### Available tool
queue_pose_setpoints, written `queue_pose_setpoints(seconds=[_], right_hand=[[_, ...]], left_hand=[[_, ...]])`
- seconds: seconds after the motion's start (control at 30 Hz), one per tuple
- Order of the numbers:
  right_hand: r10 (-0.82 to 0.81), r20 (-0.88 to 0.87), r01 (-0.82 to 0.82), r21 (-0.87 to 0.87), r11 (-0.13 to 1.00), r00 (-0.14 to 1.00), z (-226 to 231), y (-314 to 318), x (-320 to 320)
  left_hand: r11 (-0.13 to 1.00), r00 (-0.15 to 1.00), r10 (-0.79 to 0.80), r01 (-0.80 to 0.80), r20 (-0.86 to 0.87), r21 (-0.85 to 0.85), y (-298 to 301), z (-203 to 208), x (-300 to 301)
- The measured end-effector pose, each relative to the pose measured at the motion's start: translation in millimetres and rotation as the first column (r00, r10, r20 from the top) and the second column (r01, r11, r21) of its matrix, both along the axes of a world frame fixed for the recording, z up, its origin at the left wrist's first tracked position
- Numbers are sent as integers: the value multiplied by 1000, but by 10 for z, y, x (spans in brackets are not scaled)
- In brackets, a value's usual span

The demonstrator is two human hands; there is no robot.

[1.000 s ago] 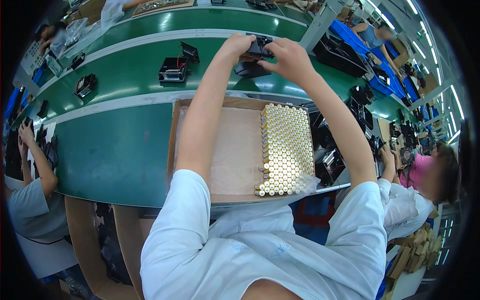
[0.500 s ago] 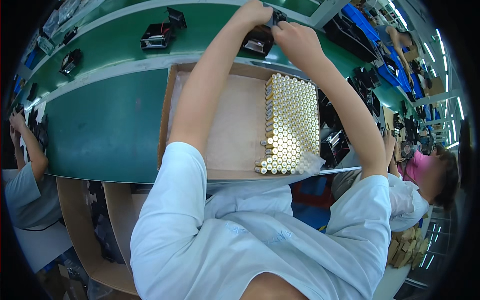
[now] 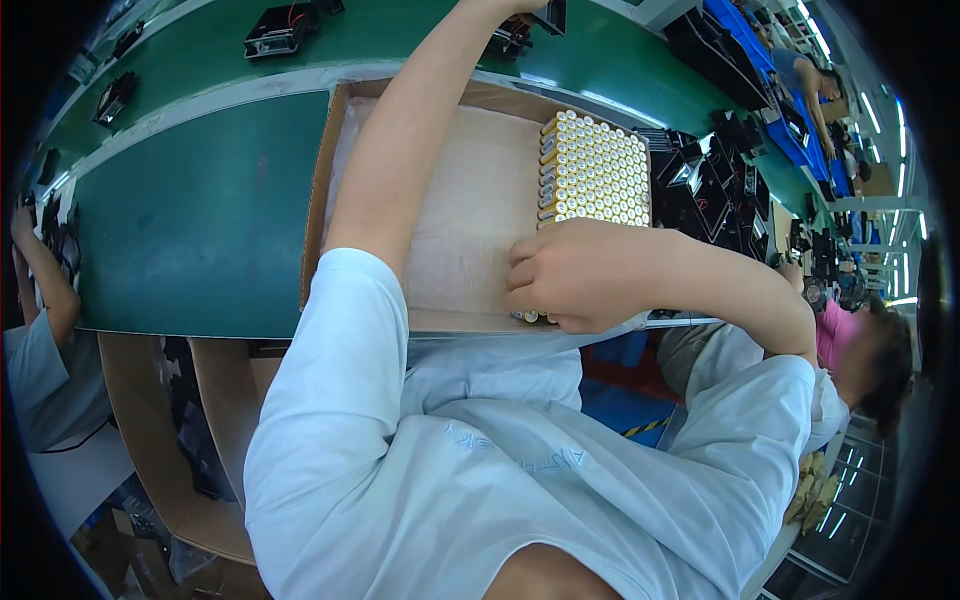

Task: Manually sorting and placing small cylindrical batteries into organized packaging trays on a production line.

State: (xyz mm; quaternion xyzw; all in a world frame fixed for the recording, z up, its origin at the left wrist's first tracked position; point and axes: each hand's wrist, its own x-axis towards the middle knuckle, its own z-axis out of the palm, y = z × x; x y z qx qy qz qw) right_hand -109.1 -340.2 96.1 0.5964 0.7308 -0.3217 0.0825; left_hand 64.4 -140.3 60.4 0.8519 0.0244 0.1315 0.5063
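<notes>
Upright gold-and-white cylindrical batteries [image 3: 598,165] stand packed in a block at the right side of a shallow cardboard box [image 3: 316,205]. My right hand [image 3: 575,272] lies over the near part of this block, its fingers curled down at the batteries of the left front corner. The palm and the fingertips' undersides hide how many it grips. At the top edge, my left hand [image 3: 512,5], mostly cut off by the picture, is closed at a black plastic cover [image 3: 550,16]. A black device with wires [image 3: 512,40] sits just below it on the green bench.
Black devices [image 3: 280,32] [image 3: 115,98] stand along the far green surface. Black housings [image 3: 715,190] are piled right of the box. Blue bins [image 3: 790,120] line the right. A divided carton [image 3: 222,400] is at lower left. Co-workers sit at left [image 3: 45,340] and right [image 3: 845,335].
My right hand has left the black device and come back down to the batteries in the box. The left hand stays at the device's cover. The view has shifted, so the bench appears higher.
</notes>
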Motion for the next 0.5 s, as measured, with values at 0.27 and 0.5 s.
queue_pose_setpoints(seconds=[0.27,0.5], right_hand=[[62,-15,-64,-188,980,998,50,145,-47],[93,-76,-108,-222,969,993,37,176,-7]], left_hand=[[995,997,42,-48,72,85,217,-424,338],[999,998,33,-31,-55,37,126,-168,50]])
